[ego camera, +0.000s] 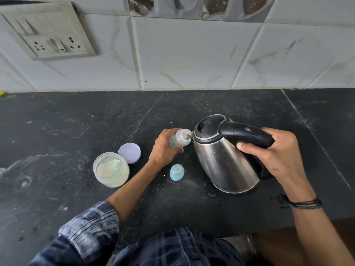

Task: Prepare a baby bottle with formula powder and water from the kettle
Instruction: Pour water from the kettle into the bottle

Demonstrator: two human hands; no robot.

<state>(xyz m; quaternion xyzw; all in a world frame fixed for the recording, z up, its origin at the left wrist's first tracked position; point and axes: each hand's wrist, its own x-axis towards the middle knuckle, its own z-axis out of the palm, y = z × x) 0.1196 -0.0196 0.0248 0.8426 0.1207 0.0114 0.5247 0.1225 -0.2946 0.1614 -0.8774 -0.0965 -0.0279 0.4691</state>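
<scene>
A steel kettle (222, 160) with a black lid and handle is tilted to the left, its spout touching the open mouth of a small baby bottle (181, 139). My right hand (274, 152) grips the kettle's handle. My left hand (165, 148) holds the bottle, leaning it toward the spout. The bottle's blue teat cap (176, 172) stands on the counter just in front of my left hand. An open clear jar of pale formula powder (111, 169) sits to the left, its round white lid (129, 153) lying beside it.
The black stone counter (76, 121) runs to a white tiled wall with a switch-and-socket plate (48, 33) at the upper left. The counter's front edge is near my body, with a drop at the lower right.
</scene>
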